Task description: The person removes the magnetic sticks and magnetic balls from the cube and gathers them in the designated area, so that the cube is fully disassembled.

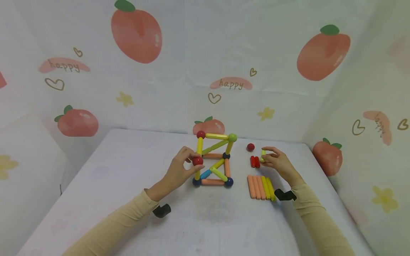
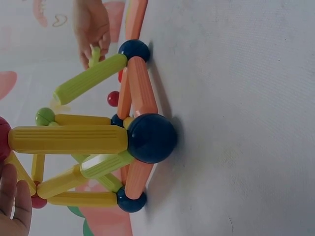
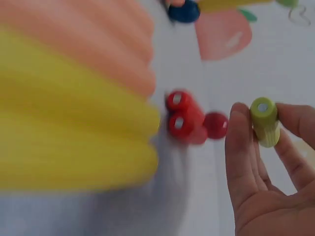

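My left hand [image 1: 180, 171] pinches a red ball [image 1: 198, 161] at the near left upper corner of a frame built of magnetic sticks and balls. Under that ball a yellow stick [image 2: 69, 139] stands on a navy ball [image 2: 152, 138]. From the near right navy ball [image 1: 229, 182] a light-green stick [image 1: 219, 174] slants up, its upper end free. The frame's far top has a red ball [image 1: 201, 134] and a green ball [image 1: 232, 137] joined by a yellow stick. To the right, my right hand [image 1: 282, 165] pinches a short light-green stick [image 3: 264, 120] between thumb and fingers.
Two short red sticks [image 1: 255, 161] lie beside my right hand, with a loose red ball [image 1: 251, 147] behind them. Nearer, several orange sticks [image 1: 256, 187] and yellow sticks [image 1: 268, 188] lie in a row. A printed curtain [image 1: 179, 71] hangs behind the white table [image 1: 128, 177].
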Tool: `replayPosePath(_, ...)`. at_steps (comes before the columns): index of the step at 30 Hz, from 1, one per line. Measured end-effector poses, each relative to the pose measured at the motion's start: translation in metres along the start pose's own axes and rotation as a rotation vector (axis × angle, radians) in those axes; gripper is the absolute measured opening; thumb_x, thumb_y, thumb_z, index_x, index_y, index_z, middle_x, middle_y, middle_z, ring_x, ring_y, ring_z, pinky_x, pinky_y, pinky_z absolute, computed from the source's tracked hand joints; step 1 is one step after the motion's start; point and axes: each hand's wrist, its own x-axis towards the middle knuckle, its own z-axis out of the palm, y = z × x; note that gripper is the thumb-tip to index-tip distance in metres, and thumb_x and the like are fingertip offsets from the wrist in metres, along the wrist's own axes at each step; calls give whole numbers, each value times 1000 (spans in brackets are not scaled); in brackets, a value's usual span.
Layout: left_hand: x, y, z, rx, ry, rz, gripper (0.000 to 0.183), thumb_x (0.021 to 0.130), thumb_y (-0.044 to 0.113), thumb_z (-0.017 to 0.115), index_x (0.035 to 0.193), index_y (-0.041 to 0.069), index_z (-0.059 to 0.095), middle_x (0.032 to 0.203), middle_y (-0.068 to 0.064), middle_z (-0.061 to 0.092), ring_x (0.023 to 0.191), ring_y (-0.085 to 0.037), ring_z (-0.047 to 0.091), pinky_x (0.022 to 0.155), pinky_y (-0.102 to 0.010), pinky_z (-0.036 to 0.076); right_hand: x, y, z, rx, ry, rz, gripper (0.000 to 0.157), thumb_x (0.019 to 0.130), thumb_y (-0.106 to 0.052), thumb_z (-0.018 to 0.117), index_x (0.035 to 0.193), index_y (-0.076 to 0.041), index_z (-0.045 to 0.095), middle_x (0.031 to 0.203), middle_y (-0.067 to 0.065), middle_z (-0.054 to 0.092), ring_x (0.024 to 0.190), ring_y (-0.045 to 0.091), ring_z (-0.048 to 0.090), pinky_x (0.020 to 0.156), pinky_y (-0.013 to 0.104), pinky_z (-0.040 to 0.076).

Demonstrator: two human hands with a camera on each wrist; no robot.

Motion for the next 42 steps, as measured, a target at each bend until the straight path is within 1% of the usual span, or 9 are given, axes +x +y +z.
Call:
replayPosePath(8,0,-1,0,-2,0,7,31,83,22,81,105,11,63,102,-2,59,94,-11,56,79,-24,53,6,21,-27,-7,-15,29,54,99,-16,59,142,5,34,96,-4,65,86,10,70,81,24,59)
replayPosePath(13,1,-1,0,2,-1,-6,31,83,23,81,105,11,63,103,-2,59,94,-11,56,80,-24,53,9,24,-32,-94,-19,79,52,97,-19,63,140,1,41,99,-6,66,86,8,68,81,22,58)
replayPosePath(17,2,-2,0,8,-1,2,31,83,23,81,105,11,64,103,-2,59,94,-11,56,79,-29,55,13,23,-33,-199,-30,111,53,96,-23,66,140,-2,45,101,-4,68,86,9,68,80,21,57)
replayPosePath(21,3,-2,0,2,-3,5,31,83,22,81,105,10,63,103,-2,59,94,-11,56,80,-34,56,18,23,-30,-250,-63,97,52,94,-21,68,137,1,48,100,1,71,83,10,68,79,23,58)
replayPosePath(26,2,0,0,2,-8,-5,31,83,22,81,106,11,63,102,-2,59,94,-10,55,80,-25,53,23,23,-26,-282,-82,77,49,94,-19,68,134,2,51,104,5,72,82,8,68,77,24,57)
replayPosePath(30,2,0,0,-2,-6,0,31,83,22,81,106,11,63,102,-2,59,94,-11,55,80,-26,53,24,21,-24,-312,-86,70,51,94,-22,69,135,2,52,112,14,70,82,10,67,75,25,56)
replayPosePath(35,3,-2,1,-5,3,12,31,83,23,81,106,11,64,102,-1,59,94,-10,55,79,-26,53,26,21,-25,-342,-81,55,50,93,-23,69,134,1,54,122,26,60,82,14,66,74,25,56)
replayPosePath(38,3,-2,2,-6,3,14,31,83,23,81,106,11,64,102,-1,59,93,-10,55,79,-26,53,28,23,-25,-355,-84,51,50,93,-23,69,134,1,55,121,25,56,82,13,65,74,24,56)
replayPosePath(42,3,-3,2,-1,4,18,31,83,22,81,105,11,64,102,-1,59,93,-10,55,78,-26,53,31,26,-26,-362,-91,49,50,94,-24,68,135,2,55,110,17,59,81,10,65,74,22,56)
